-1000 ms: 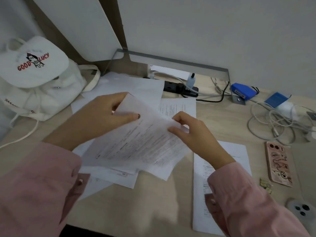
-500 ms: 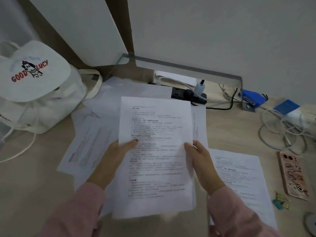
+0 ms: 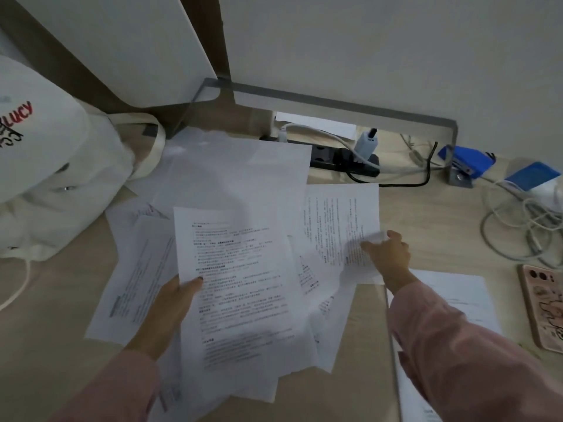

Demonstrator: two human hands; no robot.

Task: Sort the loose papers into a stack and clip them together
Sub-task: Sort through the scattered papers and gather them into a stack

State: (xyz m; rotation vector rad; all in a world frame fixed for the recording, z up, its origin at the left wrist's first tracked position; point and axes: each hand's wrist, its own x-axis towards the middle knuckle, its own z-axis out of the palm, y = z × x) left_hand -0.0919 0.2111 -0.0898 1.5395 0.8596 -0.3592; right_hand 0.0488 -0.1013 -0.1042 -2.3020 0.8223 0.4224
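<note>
My left hand [image 3: 170, 309] grips a printed sheet [image 3: 240, 287] by its left edge, thumb on top, holding it over other loose pages. My right hand [image 3: 388, 254] reaches forward and pinches the right edge of a second printed page [image 3: 338, 226], which lies sideways on the desk; the corner curls up at my fingers. Blank sheets [image 3: 231, 175] lie further back, more printed pages [image 3: 134, 278] spread out on the left, and another page [image 3: 457, 296] lies under my right sleeve.
A white bag with red lettering [image 3: 45, 166] stands at the left. A black power strip [image 3: 344, 161] and a blue stapler [image 3: 469, 161] sit at the back. White cables [image 3: 518, 226] and a pink-cased phone [image 3: 542, 309] lie at the right.
My right hand let go of the sheet that both hands held and reached forward to the sideways page. My left hand alone keeps the sheet, now lower.
</note>
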